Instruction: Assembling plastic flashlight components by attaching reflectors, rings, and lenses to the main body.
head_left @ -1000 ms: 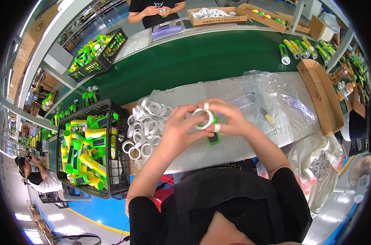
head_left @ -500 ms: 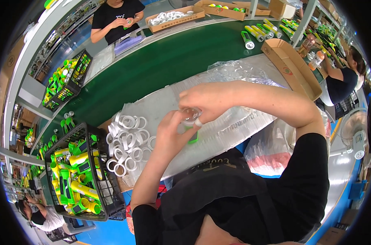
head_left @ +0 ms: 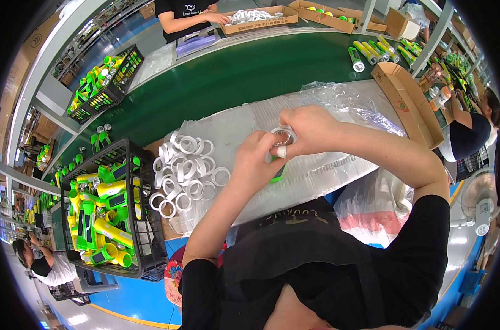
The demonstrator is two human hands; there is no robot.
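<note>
Both my hands are closed around the round front end of a flashlight [head_left: 278,172], held over the plastic-covered work surface. My left hand [head_left: 255,159] grips it from the left, and my right hand [head_left: 315,130] wraps over it from the far right side. A shiny, pale-rimmed round head [head_left: 283,135] faces up between my fingers. Below them part of the green body shows; the rest is hidden. A white band sits around one right finger. Just left of my hands lies a loose pile of white rings [head_left: 195,190].
A black crate [head_left: 138,220] of green-and-yellow flashlights stands left; another crate [head_left: 120,93] lies beyond. The green belt [head_left: 217,71] runs across behind. An open cardboard tray [head_left: 409,107] and crumpled clear film [head_left: 343,96] are at right. Across the belt a co-worker reaches into a box [head_left: 261,23] of white rings.
My hands stay closed on the flashlight, its head now showing a pale rim. The whole view has shifted slightly. The co-worker opposite has moved a hand into the box of white rings.
</note>
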